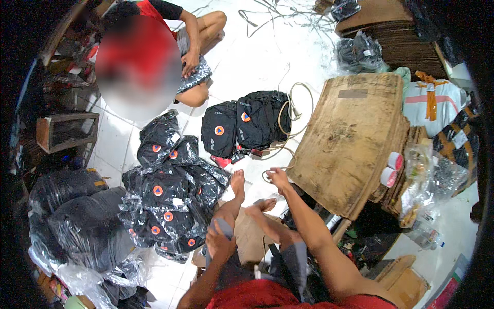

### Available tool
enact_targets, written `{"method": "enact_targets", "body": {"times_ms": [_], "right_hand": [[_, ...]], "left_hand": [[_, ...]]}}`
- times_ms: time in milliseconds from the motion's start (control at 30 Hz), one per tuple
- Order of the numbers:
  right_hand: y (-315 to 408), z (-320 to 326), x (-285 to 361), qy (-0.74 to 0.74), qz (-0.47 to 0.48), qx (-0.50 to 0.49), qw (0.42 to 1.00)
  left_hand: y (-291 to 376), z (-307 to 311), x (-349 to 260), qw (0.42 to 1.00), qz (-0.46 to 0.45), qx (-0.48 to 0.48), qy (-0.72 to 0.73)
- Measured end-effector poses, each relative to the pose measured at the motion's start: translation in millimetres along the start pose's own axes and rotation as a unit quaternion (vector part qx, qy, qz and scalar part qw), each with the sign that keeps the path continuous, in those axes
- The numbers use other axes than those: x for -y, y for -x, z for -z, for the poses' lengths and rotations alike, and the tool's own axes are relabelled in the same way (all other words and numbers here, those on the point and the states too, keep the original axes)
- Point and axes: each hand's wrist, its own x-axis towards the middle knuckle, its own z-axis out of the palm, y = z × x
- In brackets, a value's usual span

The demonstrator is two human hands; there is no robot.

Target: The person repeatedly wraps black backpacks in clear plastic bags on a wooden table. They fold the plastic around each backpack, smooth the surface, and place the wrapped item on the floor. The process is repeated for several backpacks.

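My left hand (221,240) rests on my bent left knee, fingers apart and holding nothing. Stretched forward, my right hand (278,180) has curled fingers beside a loop of pale cable (289,148); whether it grips the cable cannot be made out. Ahead on the floor lie two black backpacks, a nearer-left one (219,129) and a larger one (262,119), each with a round orange badge with a blue triangle. Part of the cable crosses the larger pack's right side. Left of my foot is a heap of black bags in clear plastic (166,201) with similar badges.
Another person (191,61) sits at the upper left, a plastic-wrapped item on the lap. To my right stands a stack of cardboard sheets (343,143) with two tape rolls (391,170) at its edge. Large wrapped bundles (88,228) lie left. Loose straps (270,17) litter the far floor.
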Motion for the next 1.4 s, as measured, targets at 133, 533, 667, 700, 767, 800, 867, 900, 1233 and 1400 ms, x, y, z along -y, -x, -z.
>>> {"method": "enact_targets", "body": {"times_ms": [133,533,667,700,767,800,867,900,1233,1400], "right_hand": [[-147,-28,-3,0.014,0.019,-0.111,0.994],[-270,-56,8,-0.194,-0.024,-0.080,0.977],[-219,-72,51,0.016,0.100,-0.167,0.981],[-201,-75,65,0.090,0.160,-0.182,0.966],[-154,-80,96,0.025,0.197,-0.161,0.967],[-124,-72,111,0.026,0.198,-0.120,0.973],[-47,-56,133,0.052,0.252,-0.104,0.961],[-3,-48,145,0.071,0.258,-0.101,0.958],[481,70,217,0.039,0.281,0.303,0.910],[598,95,185,0.086,0.301,0.203,0.928]], "left_hand": [[-10,-10,7,0.995,0.026,-0.095,0.030],[-18,-8,0,0.991,0.030,-0.131,0.004],[-24,2,-5,0.995,0.026,-0.093,-0.013],[-25,2,-3,0.996,0.022,-0.085,-0.016],[-25,-2,2,0.996,0.016,-0.080,-0.021],[-23,-4,5,0.997,0.007,-0.081,-0.016],[-25,-6,9,0.998,0.002,-0.065,0.019],[-26,-4,7,0.994,-0.010,-0.073,0.084],[39,124,-134,0.596,-0.034,0.469,0.651],[138,144,-222,0.527,-0.164,0.561,0.617]]}}
